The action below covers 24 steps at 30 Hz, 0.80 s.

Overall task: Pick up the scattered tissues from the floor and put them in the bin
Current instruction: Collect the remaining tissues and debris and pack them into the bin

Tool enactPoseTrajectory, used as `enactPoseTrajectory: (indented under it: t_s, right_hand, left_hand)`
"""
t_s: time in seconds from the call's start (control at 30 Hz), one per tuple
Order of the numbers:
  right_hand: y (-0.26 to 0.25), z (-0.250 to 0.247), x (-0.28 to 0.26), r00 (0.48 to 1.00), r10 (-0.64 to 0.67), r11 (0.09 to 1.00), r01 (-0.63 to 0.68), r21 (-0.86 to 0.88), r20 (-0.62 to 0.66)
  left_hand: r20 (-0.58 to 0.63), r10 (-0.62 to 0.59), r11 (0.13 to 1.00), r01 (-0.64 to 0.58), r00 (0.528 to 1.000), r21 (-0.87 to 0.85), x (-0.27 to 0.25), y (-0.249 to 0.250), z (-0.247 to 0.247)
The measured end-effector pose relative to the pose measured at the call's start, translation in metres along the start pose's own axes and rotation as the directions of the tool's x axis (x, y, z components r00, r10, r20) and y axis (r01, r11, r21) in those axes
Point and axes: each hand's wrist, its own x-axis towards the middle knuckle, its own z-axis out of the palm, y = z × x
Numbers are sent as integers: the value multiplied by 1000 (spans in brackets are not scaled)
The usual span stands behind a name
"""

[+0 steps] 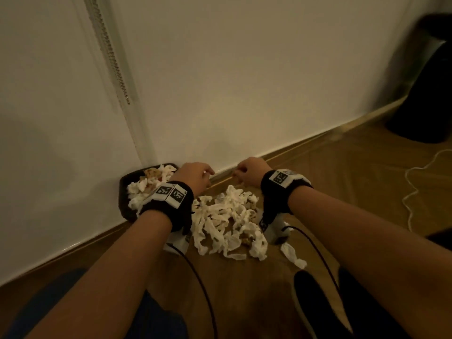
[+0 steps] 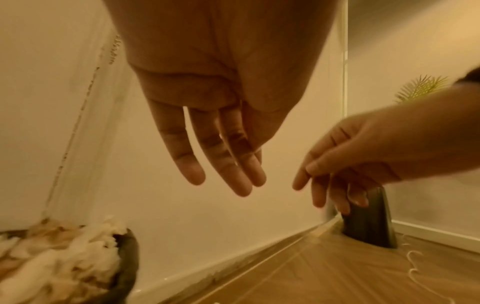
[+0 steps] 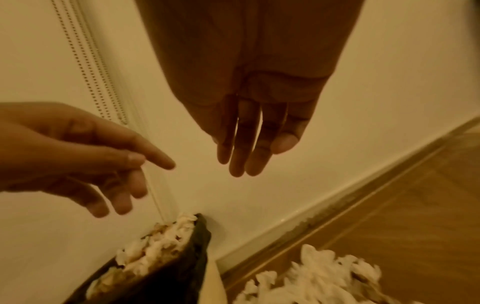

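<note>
Wood floor [image 1: 342,182] meets a white wall [image 1: 244,94]. No readable writing; wrist bands carry only black-white marker squares. Tissues [image 1: 227,221] lie in a heap on floor, just below both hands. Bin [image 1: 123,192], w/ tissues inside, stands beside left hand [image 1: 195,177]. Left and right hand [image 1: 249,173]: fingers relaxed, nothing held.

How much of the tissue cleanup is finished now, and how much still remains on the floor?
Done: the dark bin by the wall already holds a heap of tissues up to its rim. In hand: nothing; the left hand and right hand hang empty with fingers relaxed. Left: a large pile of tissues on the floor, plus one stray tissue to its right.
</note>
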Motion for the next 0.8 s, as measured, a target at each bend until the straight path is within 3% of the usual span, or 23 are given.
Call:
enactPoseTrajectory:
  t_s: [0.13, 0.37, 0.5, 0.67, 0.8]
  right_hand:
    - [63, 13, -30, 988, 152, 987, -153, 54, 34]
    - [143, 53, -47, 934, 344, 930, -353, 103, 94]
    - [177, 80, -38, 895, 428, 883, -444, 155, 123]
    - [213, 109, -24, 873, 452, 886, -463, 24, 185]
    - [238, 134, -12, 859, 406, 911, -351, -218, 313]
  left_hand:
    - [71, 39, 997, -34, 997, -75, -8, 17, 40]
    - [278, 8, 983, -58, 960, 173, -5, 20, 110]
    - [360, 21, 976, -98, 933, 197, 10, 28, 158]
    - [508, 50, 959, -184, 860, 217, 34, 34, 227]
    - [532, 119, 914, -302, 838, 270, 46, 26, 278]
